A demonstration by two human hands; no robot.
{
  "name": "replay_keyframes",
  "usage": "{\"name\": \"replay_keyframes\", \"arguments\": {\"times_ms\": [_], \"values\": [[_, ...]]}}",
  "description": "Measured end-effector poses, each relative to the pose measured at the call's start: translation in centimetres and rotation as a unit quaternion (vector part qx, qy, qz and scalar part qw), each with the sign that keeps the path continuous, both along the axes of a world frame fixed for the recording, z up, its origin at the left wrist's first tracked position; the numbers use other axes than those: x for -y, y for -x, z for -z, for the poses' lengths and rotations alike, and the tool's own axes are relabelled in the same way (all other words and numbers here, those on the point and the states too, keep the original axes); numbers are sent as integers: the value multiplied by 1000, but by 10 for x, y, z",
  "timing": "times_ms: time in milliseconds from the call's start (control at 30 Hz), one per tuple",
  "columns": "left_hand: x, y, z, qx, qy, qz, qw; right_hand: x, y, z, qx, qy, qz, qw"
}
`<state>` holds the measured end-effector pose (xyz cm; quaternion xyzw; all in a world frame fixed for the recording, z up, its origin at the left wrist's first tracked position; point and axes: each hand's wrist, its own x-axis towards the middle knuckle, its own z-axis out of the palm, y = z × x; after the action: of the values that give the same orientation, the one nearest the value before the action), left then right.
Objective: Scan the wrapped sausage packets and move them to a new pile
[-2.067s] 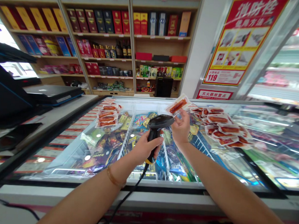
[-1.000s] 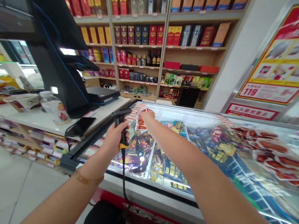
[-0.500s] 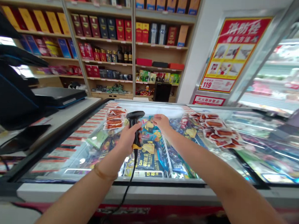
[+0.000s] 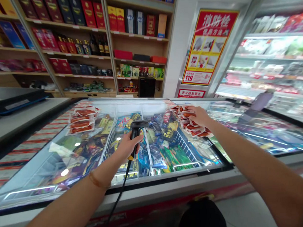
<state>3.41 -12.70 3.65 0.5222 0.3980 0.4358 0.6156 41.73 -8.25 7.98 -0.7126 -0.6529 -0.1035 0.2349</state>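
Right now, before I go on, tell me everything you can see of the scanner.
The scanner is black, apparently plastic, with a wide, flattish head on an upright, slightly tilted handle. Yellow trim shows at the base, where a black cable leaves and hangs down over the freezer's front edge. The left hand grips the handle, thumb across it, in front of the middle baskets as seen here. Whether it is scanning cannot be told.

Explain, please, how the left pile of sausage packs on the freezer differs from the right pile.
The left pile forms a fairly neat column; the right pile spreads more loosely. The right pile appears larger than the left pile. The right hand is at the right pile; no hand touches the left pile. Both contain reddish, clear-wrapped sausages.
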Motion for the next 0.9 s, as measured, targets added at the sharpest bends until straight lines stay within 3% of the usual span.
{"name": "replay_keyframes", "arguments": {"times_ms": [100, 233, 467, 567, 733, 900], "values": [[-4, 8, -2, 10, -1, -35, 999, -8, -14, -5, 84, 101, 22, 991], [-6, 12, -6, 30, -1, -55, 998, -20, -15, -13, 133, 155, 54, 978], [-6, 13, -6, 15, 6, -58, 998, -19, -8, -16, 116, 148, 55, 981], [-7, 12, -7, 31, 7, -67, 997, -17, 0, -18, 122, 104, 32, 987], [-8, 12, -8, 39, -1, -62, 997, -22, 54, -18, 58, 12, -61, 996], [-8, 13, -6, 28, 8, -70, 997, -37, 139, 22, -23, 8, -152, 988]]}}
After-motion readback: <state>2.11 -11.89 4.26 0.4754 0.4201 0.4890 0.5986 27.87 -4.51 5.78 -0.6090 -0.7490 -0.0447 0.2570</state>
